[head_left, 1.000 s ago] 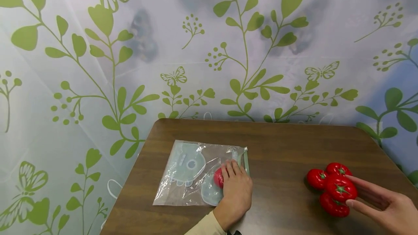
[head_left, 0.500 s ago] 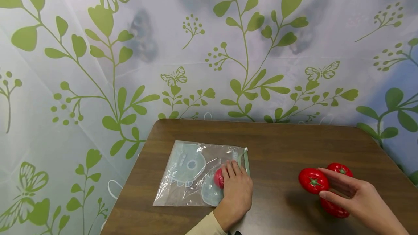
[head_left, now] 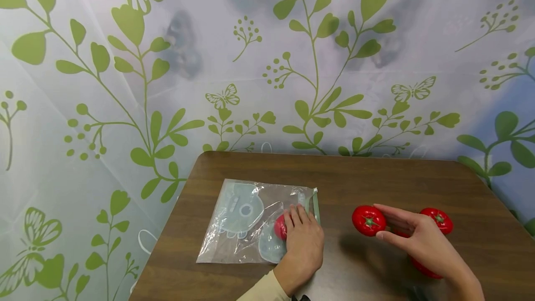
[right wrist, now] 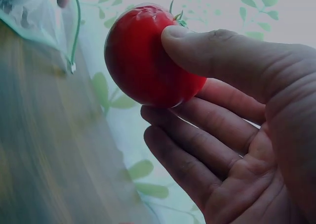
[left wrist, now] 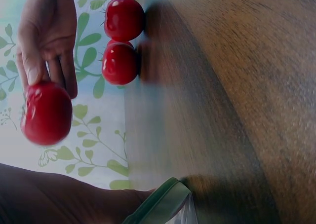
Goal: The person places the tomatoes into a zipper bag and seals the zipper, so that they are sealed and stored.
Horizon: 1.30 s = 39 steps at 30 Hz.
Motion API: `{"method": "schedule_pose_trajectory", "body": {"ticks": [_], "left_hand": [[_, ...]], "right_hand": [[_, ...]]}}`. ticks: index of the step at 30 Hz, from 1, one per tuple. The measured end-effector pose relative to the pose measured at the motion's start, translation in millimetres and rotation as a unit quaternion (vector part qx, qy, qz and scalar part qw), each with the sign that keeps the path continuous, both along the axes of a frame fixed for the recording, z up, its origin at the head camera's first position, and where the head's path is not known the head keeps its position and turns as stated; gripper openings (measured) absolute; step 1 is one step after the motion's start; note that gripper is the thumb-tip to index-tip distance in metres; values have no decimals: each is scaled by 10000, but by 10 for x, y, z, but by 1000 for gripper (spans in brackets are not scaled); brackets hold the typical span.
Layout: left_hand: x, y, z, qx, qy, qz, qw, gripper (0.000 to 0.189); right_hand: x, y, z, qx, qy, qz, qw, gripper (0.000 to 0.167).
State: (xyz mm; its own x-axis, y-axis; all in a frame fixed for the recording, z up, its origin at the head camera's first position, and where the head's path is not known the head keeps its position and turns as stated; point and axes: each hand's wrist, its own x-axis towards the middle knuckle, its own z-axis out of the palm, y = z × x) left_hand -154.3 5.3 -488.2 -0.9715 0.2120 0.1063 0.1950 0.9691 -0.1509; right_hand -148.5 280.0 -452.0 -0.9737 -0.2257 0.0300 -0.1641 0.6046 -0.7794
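Table [head_left: 342,175], 1 tomato [head_left: 368,220] between right fingers [right wrist: 219,123]

Four tomatoes [head_left: 369,220], one bagged red object [head_left: 279,228], one bag [head_left: 240,249], two hands [head_left: 304,243] [head_left: 424,240]

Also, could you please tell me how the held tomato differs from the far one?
The held tomato is pinched in the right hand above the table; the far tomato rests on it. The held tomato is nearer the bag; the far tomato lies farther right. Both are red and shiny, with green tops.
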Motion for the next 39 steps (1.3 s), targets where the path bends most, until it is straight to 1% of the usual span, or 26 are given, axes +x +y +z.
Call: {"method": "schedule_pose_trajectory", "body": {"ticks": [3, 5, 13, 19, 25, 29, 34, 39], "left_hand": [[-6, -1, 5, -14, -23, -15, 10000, 64], [-8, -1, 7, -21, -45, -27, 10000, 66], [-4, 3, -2, -57, -60, 28, 10000, 69], [-4, 11, 17, -121, -226, 39, 9997, 71], [-6, 25, 42, -121, -364, 68, 9992, 70], [-13, 29, 43, -116, -379, 62, 9992, 70], [-8, 34, 40, -61, -428, 72, 9990, 77], [-6, 34, 35, -103, -378, 90, 9992, 73]], "right_hand": [[-54, -89, -27, -338, -107, 92, 9993, 65], [-90, -147, -56, -452, -140, 117, 9988, 65], [-247, -344, -202, -690, -371, 289, 9965, 65], [-342, -430, -319, -787, -563, 420, 9944, 64], [-429, -498, -432, -844, -495, 678, 9929, 62], [-478, -548, -483, -745, -387, 818, 9931, 61], [-523, -615, -528, -583, -313, 911, 9936, 60], [-539, -688, -562, -462, -237, 994, 9937, 61]]}}
